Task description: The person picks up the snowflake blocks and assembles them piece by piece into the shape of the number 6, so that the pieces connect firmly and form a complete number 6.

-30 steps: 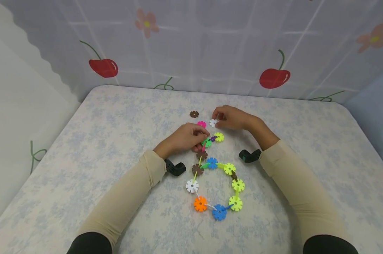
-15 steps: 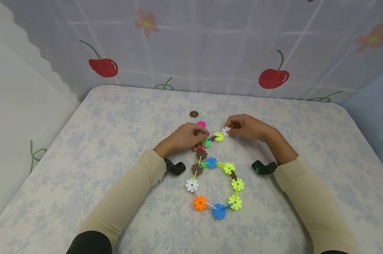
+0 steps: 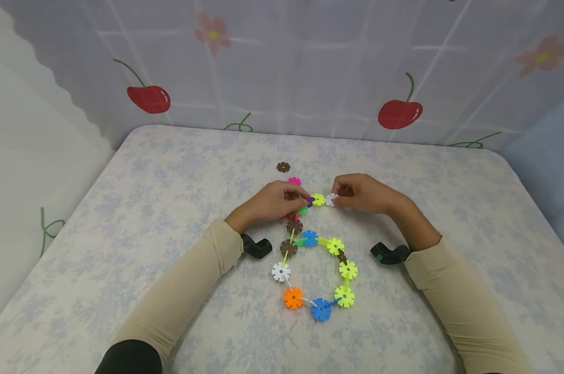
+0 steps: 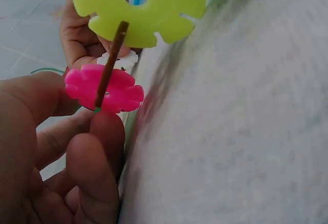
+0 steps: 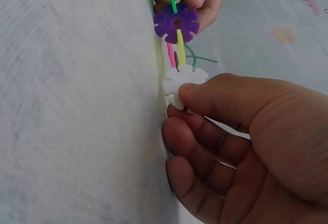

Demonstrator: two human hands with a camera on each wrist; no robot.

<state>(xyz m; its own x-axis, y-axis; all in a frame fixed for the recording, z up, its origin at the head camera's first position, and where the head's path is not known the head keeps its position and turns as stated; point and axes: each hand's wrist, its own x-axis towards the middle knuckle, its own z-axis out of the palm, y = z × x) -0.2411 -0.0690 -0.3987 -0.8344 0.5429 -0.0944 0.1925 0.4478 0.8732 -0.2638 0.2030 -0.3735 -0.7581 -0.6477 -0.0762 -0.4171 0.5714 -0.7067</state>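
Observation:
In the head view my left hand pinches the upper part of a chain of slotted plastic flower discs, at a green disc partly hidden by its fingers. Beside those fingertips is a purple disc, followed by a yellow disc. Between thumb and fingers, my right hand holds a white disc, its edge right at the yellow one. Seen from the left wrist, a pink disc and a brown disc, edge-on, show by the left fingertips.
The chain runs toward me into a ring, with an orange disc and a blue disc at its near side. Past my left hand lie a loose brown disc and a pink disc. A printed curtain hangs behind the table.
My right hand has carried the white disc rightward and nearer, beside the yellow disc. My left hand stays almost in place, and the purple disc now sits closer against its fingertips.

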